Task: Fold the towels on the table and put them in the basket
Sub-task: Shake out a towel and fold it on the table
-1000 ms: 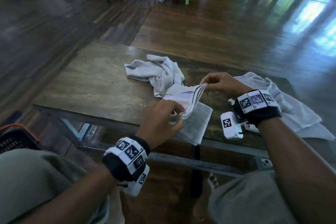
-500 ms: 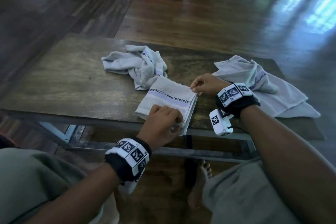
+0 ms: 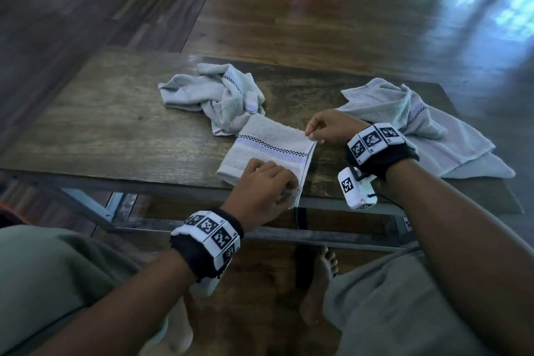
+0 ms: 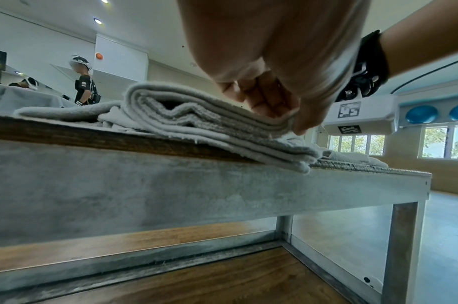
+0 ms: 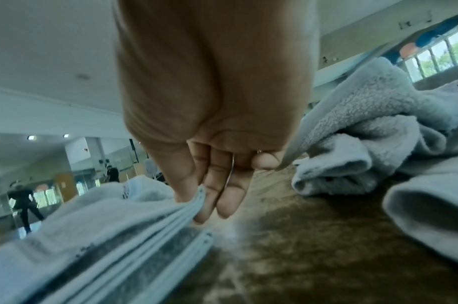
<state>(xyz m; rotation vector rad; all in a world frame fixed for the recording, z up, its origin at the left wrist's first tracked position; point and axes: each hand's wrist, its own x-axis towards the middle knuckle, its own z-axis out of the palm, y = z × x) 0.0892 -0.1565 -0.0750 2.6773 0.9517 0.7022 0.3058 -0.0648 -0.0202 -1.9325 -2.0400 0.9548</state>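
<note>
Compared with the view one second back, where we held the folded towel (image 3: 268, 150) raised between both hands with one half hanging over the near edge of the desk (image 3: 115, 130), the towel now lies flat as a compact stack at the lower centre of the head frame. The fold has therefore been closed and laid down. We judge the current step to be squaring the free edges; transfer to the basket remains, and no basket appears in the present frames.

State of the hands:
- The left hand (image 3: 261, 185) has its fingers curled on the near right corner of the stack, thumb under and fingers on top in the left wrist view, pinching the layers
- The right hand (image 3: 329, 128) pinches the far right corner between thumb and forefinger; the right wrist view shows several edges gathered there

Count:
- Towels on the desk: three
- Folded: one, at centre
- Unfolded: two, namely the crumpled towel (image 3: 216, 98) at upper centre-left, touching the folded one, and the loose towel (image 3: 427, 130) at right, partly behind the right wrist
- Hands engaged: two, both on the same towel

On this count we judge that two towels are still to be folded
</note>
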